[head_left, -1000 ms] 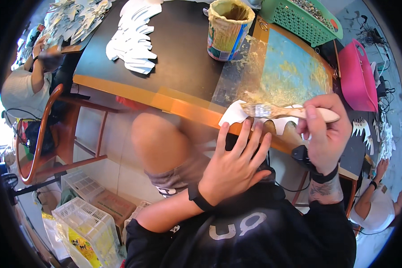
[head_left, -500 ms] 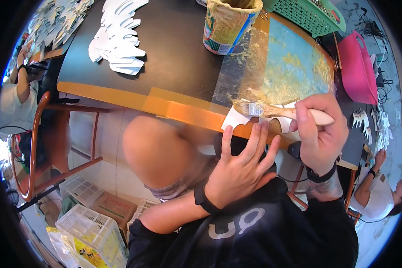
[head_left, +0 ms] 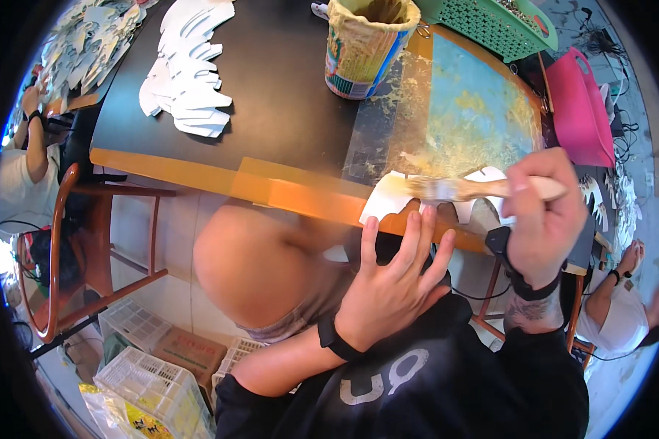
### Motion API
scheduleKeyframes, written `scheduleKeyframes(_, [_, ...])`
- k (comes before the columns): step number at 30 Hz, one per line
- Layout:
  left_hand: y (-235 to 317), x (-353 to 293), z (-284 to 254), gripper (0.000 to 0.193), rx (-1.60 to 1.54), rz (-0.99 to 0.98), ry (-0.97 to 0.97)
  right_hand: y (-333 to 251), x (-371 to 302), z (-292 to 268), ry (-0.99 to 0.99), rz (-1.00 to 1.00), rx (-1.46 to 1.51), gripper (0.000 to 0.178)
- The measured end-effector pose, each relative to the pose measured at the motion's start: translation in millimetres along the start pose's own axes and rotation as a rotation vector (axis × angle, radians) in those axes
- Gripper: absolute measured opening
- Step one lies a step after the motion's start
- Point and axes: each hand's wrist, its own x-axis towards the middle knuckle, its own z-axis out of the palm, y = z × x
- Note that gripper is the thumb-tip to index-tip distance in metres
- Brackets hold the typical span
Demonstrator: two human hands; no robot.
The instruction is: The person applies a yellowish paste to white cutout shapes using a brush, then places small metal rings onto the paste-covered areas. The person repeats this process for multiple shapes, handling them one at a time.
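My right hand [head_left: 545, 219] is closed round the wooden handle of a flat paintbrush [head_left: 483, 190], which lies nearly level. Its bristles, smeared by motion, are over a white cut-out piece [head_left: 385, 200] with a scalloped edge, at the table's near edge. With fingers spread, my left hand [head_left: 397, 274] touches the near side of this piece with its fingertips. The right end of the piece is partly hidden by the brush and right hand. Beyond it is a blue sheet [head_left: 476, 91] smeared with yellowish paste. A paste-crusted tub [head_left: 362, 58] stands to its left.
White cut-out pieces [head_left: 190, 84] lie overlapped on the dark table [head_left: 278, 95]. A green basket [head_left: 494, 29] and a pink bin [head_left: 580, 110] stand at the right. At left are a wooden chair [head_left: 69, 249] and plastic crates [head_left: 150, 380]. Other people sit on both sides.
My right hand has moved slightly right, drawing the bristles from the piece's left end toward its middle. More of the white piece's right part shows. My left hand stays nearly in place.
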Motion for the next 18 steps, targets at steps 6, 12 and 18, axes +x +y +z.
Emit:
scheduleKeyframes(6, [1, -1, 3, 0.077, 0.016, 0.006, -0.008, -7, -6, 21, -0.023, -0.077, 0.087, 0.011])
scheduleKeyframes(12, [-1, -1, 2, 0.076, 0.011, 0.008, 0.006, 4, -3, 8, 0.073, -0.038, 0.03, 0.006])
scheduleKeyframes(18, [-1, 0, 3, 0.072, 0.051, -0.001, 0.025, 6, 5, 10, -0.027, -0.094, -0.072, 0.007])
